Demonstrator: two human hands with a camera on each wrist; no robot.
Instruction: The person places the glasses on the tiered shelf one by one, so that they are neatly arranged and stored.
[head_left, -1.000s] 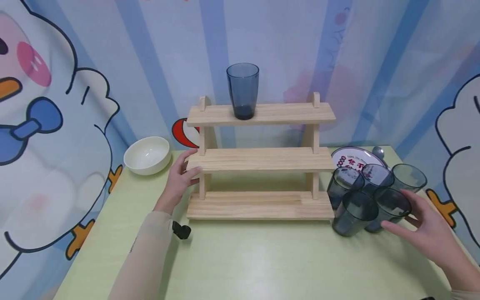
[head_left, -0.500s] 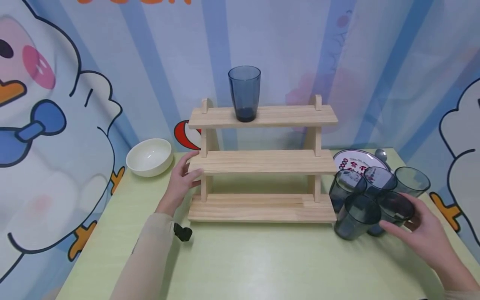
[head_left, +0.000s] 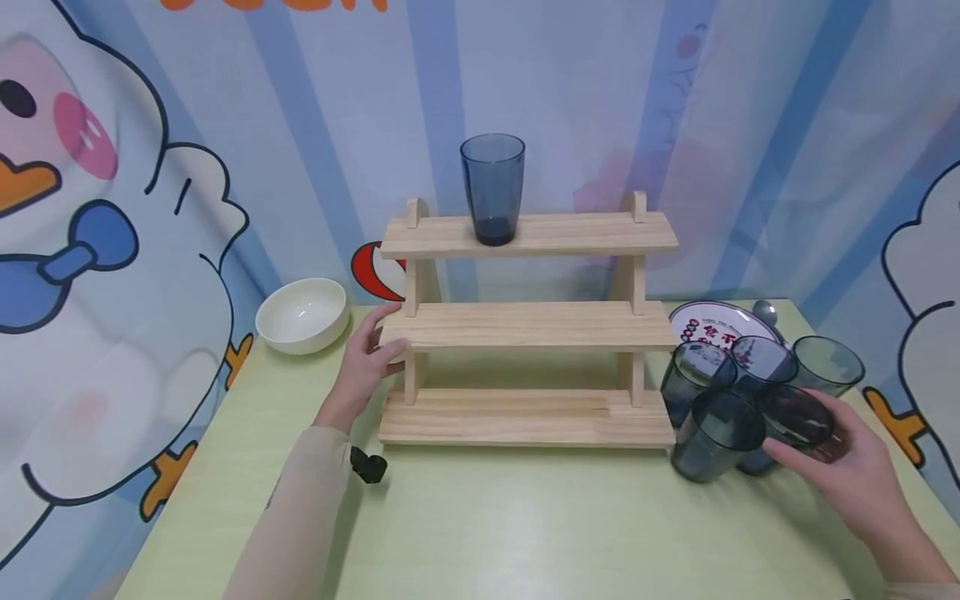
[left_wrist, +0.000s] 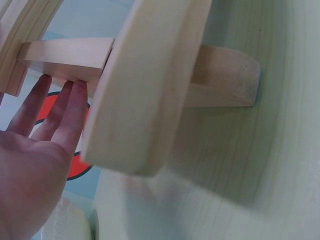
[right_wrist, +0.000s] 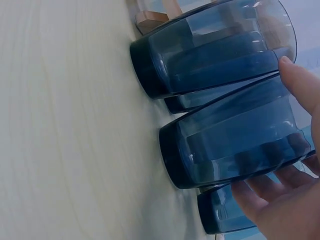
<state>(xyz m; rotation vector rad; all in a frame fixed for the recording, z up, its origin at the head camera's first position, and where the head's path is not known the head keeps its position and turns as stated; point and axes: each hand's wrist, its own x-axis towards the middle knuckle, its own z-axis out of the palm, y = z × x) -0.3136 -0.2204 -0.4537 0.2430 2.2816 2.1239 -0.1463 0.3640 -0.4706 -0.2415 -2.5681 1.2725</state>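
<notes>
A three-tier wooden shelf stand [head_left: 525, 325] stands on the table, a blue-tinted drinking glass [head_left: 493, 192] upright on its top tier. My left hand [head_left: 360, 367] holds the stand's left end at the middle tier. In the left wrist view, the fingers [left_wrist: 72, 110] touch a wooden upright [left_wrist: 67, 55]; the thumb is out of sight there. At the right, my right hand [head_left: 855, 467] grips a dark glass [right_wrist: 230, 135] near its rim, thumb on the near side and fingers round the far side. Another front glass [head_left: 712, 446] stands close beside it on the left.
Several more glasses, one a rear-right glass [head_left: 828, 367], crowd behind the gripped one. Beyond them lie a printed plate [head_left: 690, 321] and a spoon [head_left: 765, 312]. A white bowl [head_left: 300, 321] sits left of the stand. A cartoon curtain [head_left: 570, 100] hangs behind the pale green table [head_left: 525, 525].
My right hand has drawn in round the front-right glass, its fingers now closer against it. The left hand stays on the stand. The head view has shifted slightly.
</notes>
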